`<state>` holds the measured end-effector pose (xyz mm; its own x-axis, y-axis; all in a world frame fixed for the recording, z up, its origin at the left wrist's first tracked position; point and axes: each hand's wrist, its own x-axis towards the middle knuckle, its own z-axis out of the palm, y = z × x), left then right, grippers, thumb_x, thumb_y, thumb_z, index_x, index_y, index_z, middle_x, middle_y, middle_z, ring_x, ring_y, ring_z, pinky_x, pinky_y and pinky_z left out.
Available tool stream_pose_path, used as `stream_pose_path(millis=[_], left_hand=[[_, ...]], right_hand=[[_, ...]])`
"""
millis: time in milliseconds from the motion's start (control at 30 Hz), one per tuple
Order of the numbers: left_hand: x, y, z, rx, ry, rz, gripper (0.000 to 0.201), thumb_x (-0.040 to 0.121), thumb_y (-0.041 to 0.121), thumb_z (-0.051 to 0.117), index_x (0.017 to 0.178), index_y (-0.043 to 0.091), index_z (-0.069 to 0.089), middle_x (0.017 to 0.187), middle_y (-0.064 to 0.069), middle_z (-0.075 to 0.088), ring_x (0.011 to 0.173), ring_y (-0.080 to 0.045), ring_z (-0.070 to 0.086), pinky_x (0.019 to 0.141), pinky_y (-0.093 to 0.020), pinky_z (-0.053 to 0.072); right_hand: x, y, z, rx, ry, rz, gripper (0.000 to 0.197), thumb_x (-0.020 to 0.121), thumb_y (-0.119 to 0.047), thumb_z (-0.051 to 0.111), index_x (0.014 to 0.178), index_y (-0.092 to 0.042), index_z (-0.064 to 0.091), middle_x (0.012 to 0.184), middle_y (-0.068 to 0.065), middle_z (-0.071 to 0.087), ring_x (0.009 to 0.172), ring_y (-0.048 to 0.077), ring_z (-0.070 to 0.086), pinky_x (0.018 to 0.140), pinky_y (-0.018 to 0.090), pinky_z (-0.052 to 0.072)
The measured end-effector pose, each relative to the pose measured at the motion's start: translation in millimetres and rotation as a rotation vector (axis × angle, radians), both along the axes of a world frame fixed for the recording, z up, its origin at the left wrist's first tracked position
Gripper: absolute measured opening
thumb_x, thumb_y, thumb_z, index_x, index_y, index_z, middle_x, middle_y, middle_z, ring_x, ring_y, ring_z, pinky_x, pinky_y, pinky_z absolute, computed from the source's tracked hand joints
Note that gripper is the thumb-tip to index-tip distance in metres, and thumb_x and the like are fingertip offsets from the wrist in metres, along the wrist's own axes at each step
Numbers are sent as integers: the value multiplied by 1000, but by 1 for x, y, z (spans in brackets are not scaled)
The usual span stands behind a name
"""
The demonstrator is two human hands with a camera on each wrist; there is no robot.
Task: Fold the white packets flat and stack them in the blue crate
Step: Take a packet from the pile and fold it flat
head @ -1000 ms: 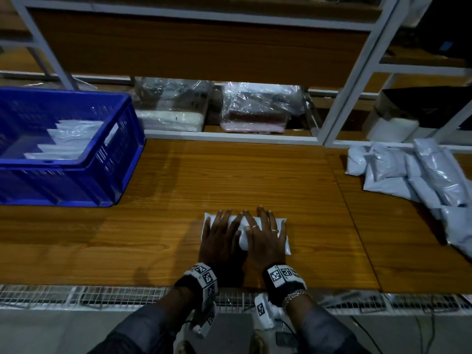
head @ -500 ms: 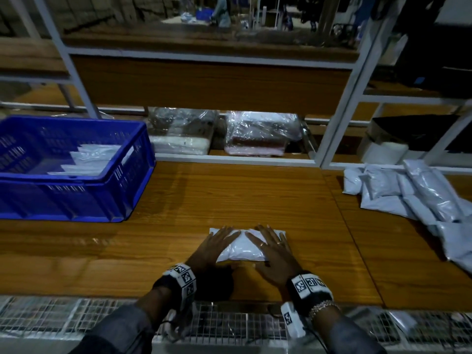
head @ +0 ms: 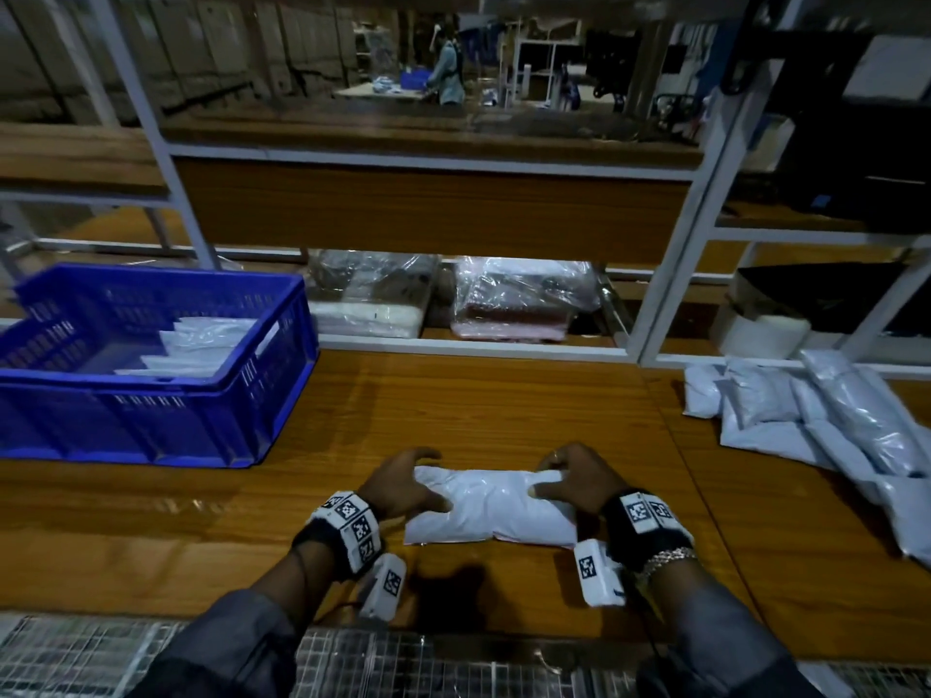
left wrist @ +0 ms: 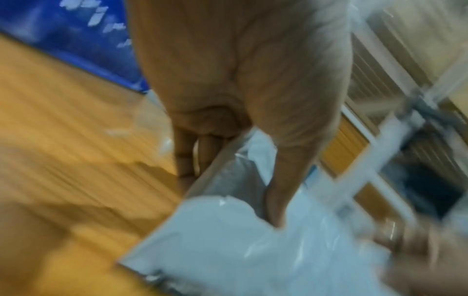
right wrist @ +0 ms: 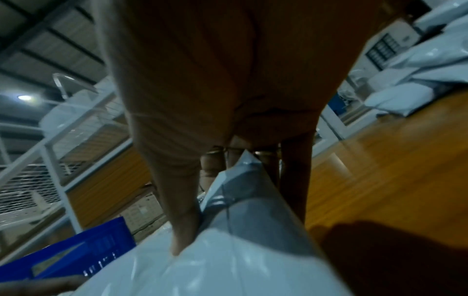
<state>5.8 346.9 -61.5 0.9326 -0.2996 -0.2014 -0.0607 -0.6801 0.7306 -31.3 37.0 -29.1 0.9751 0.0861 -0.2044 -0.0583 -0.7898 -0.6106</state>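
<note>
While both hands clamp it: the folded packet (head: 491, 506) lies on the table (head: 504, 405), long axis left-right.
Left hand (head: 403, 483): fingers curled round packet's left end.
Right hand (head: 579, 478): pinches right end.
Blue crate (head: 151, 405): far-left, nearer the left hand.

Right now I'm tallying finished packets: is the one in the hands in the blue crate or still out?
Out. The white packet lies on the wooden table, gripped at its ends by the left hand and right hand, right of the blue crate.
</note>
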Motion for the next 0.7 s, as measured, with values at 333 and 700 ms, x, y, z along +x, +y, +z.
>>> stream_pose_path(millis=[333, 700], left_hand=[[-24, -26, -31, 403, -587, 76, 74, 92, 61, 54, 150, 17, 38, 147, -7, 46, 133, -31, 44, 105, -50, 42], [-23, -57, -70, 345, -587, -226, 55, 108, 39, 22, 137, 15, 64, 139, -8, 62, 124, -25, 63, 95, -42, 46]], right_hand=[[-21, 42, -35, -234, -434, -95, 27, 93, -32, 55, 107, -18, 73, 117, 4, 67, 113, 30, 60, 95, 43, 46], [-30, 91, -64, -475, -123, 55, 84, 81, -59, -7, 160, -35, 8, 169, 3, 1, 156, 25, 1, 122, 55, 2]])
